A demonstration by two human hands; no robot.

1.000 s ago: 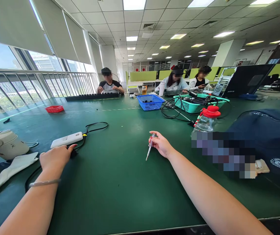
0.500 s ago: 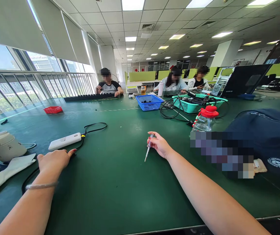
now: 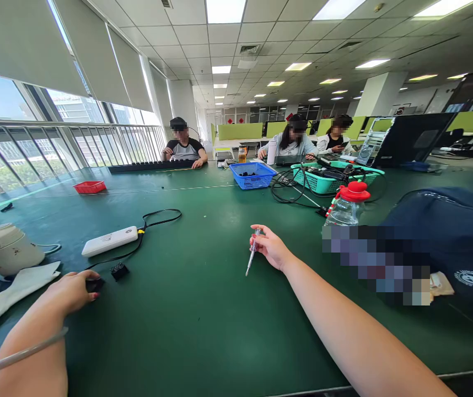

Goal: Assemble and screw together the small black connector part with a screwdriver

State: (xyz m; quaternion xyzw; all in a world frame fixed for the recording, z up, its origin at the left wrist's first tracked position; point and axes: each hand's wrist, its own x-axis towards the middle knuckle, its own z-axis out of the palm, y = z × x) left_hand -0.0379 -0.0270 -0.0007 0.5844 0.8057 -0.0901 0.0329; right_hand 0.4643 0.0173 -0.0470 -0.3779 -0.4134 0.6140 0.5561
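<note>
My right hand [image 3: 273,247] pinches a screwdriver [image 3: 252,255] with a clear handle, its tip angled down above the green tabletop [image 3: 220,325]. On the left, my left hand [image 3: 69,292] closes its fingers around a small black object [image 3: 95,285], mostly hidden beneath the palm and resting at table level. Just right of that hand lies a small black block [image 3: 119,271]. Beyond it is a white, slim rectangular device [image 3: 110,241] with a black cable [image 3: 140,238] looped off its right end; the cable also runs back toward my left hand.
A white cloth-like strip [image 3: 17,292] and a cream case [image 3: 9,248] lie at the left edge. Farther off are a red tray [image 3: 90,187], a blue basket [image 3: 252,181] and a green basket [image 3: 319,183] with cables. A red-capped bottle [image 3: 346,207] and navy bag [image 3: 451,231] occupy the right.
My left hand has moved left and toward me, uncovering the small black block, and now grips a small black object. The right hand with the screwdriver stays nearly still.
</note>
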